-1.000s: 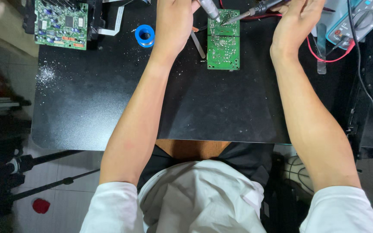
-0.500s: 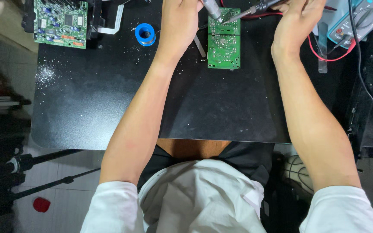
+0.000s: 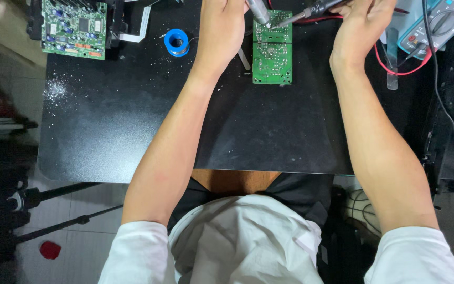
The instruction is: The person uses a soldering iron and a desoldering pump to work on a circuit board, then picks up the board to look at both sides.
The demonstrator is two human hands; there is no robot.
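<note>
A small green circuit board (image 3: 272, 50) lies solder side up on the black table (image 3: 132, 121). My left hand (image 3: 223, 26) holds a grey metal tool (image 3: 259, 11) whose tip points down at the board's top end. My right hand (image 3: 364, 21) grips a soldering iron (image 3: 311, 10), its thin tip touching the same spot on the board. Both hands are partly cut off by the top edge of the view.
A blue spool of solder wire (image 3: 176, 42) sits left of my left hand. A larger green circuit board (image 3: 73, 26) lies at the far left. A multimeter (image 3: 440, 23) with red and black leads sits at the far right. Tripod legs (image 3: 53, 210) stand on the floor.
The view has shifted slightly, so the board and hands sit higher in the frame. Both tool tips stay at the board's top end.
</note>
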